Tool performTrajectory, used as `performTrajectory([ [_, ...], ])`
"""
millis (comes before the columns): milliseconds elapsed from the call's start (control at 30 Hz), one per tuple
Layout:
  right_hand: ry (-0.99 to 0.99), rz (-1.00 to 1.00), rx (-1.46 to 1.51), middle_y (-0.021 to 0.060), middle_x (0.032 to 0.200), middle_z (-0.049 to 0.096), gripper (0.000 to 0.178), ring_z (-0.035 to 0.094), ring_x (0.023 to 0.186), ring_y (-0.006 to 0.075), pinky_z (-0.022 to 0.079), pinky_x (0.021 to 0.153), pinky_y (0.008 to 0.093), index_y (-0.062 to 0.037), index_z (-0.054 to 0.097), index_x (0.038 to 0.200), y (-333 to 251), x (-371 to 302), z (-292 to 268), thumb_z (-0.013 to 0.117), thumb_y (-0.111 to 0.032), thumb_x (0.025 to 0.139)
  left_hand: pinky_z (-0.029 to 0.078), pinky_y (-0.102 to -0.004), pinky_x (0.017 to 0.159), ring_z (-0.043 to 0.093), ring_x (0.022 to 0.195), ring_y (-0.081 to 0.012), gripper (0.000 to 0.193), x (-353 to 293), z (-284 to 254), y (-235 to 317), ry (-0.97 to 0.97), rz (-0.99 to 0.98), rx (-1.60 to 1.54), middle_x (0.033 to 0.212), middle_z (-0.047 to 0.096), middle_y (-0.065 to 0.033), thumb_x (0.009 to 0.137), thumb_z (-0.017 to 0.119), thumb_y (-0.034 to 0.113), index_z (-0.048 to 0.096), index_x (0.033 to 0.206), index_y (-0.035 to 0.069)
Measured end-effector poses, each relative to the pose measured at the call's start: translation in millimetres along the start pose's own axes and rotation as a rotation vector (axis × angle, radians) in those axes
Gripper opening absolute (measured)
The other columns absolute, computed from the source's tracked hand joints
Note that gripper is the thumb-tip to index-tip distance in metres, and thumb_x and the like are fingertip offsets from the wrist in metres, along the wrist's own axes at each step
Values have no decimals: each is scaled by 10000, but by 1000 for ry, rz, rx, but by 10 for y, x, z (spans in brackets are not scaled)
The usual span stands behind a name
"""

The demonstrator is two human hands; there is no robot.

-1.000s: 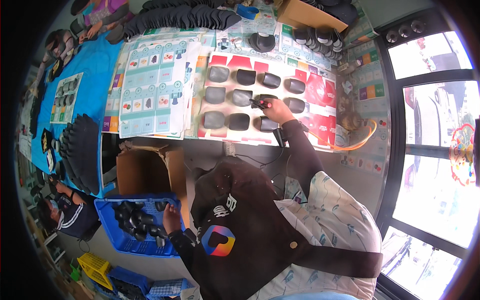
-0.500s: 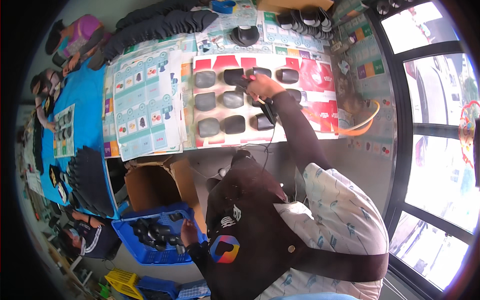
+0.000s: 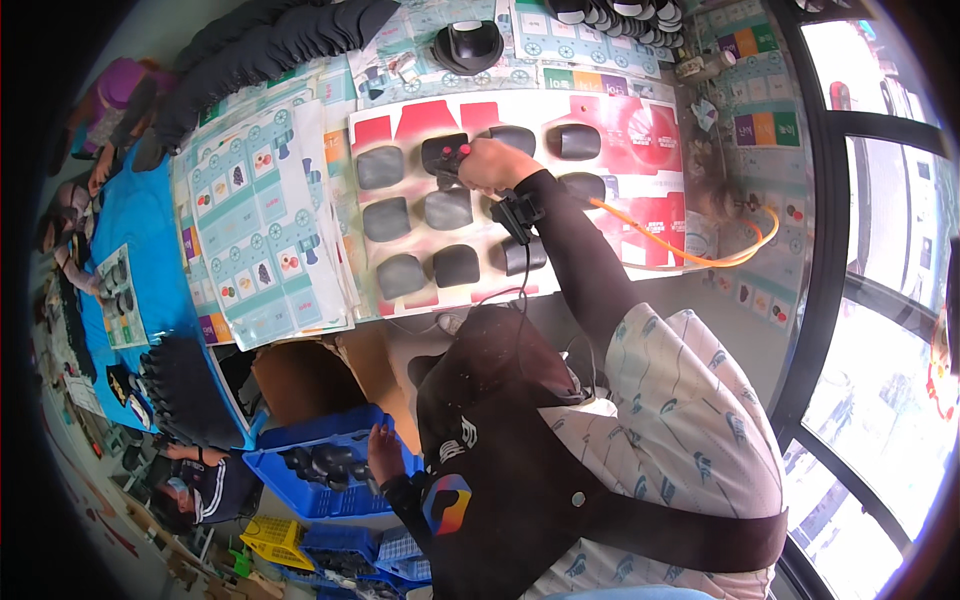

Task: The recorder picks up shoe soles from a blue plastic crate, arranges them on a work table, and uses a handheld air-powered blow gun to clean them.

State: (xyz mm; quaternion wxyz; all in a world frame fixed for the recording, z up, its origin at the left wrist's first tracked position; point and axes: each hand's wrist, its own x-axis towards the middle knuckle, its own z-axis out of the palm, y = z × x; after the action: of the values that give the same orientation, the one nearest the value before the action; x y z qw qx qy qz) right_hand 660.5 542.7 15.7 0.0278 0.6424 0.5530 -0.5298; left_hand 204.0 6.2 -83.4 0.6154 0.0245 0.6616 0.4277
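My right hand (image 3: 490, 163) is stretched out over a red and white sheet (image 3: 640, 140) and grips a black hand tool with red buttons (image 3: 446, 155). The tool sits over the top row of several dark grey moulded pieces (image 3: 448, 209) laid out in a grid. An orange hose (image 3: 690, 255) runs from near my wrist to the right. My left hand (image 3: 384, 455) is low at my side, at the right edge of a blue crate (image 3: 275, 480) that holds black parts (image 3: 325, 462). Its fingers lie apart and I see nothing in them.
Printed paper sheets (image 3: 265, 220) cover the table to the left. Stacks of black pieces (image 3: 260, 40) line the far edge, and a black round part (image 3: 467, 45) lies beyond the grid. An open cardboard box (image 3: 305, 380) stands under the table. Other people sit at the far left (image 3: 70, 205). Windows fill the right side.
My right hand has moved with the tool from the right of the middle row up to the top row, toward the left. My left hand has stayed at the blue crate.
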Motion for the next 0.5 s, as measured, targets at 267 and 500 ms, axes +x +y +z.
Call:
performTrajectory([
  [267,-103,10,94,143,623,628,154,610,537,240,441,502,352,27,626,677,126,186,-146,559,-109,709,473,-364,952,556,1198,-272,451,13,86,-6,-12,-58,-124,1365,565,-136,1040,457,171,454,1473,41],
  [500,-122,35,119,134,584,580,128,557,466,213,388,438,352,34,590,660,226,203,-217,536,-72,707,494,-358,899,565,1227,-289,461,2,269,9,49,-76,-106,1406,551,-150,1027,469,121,440,1481,42],
])
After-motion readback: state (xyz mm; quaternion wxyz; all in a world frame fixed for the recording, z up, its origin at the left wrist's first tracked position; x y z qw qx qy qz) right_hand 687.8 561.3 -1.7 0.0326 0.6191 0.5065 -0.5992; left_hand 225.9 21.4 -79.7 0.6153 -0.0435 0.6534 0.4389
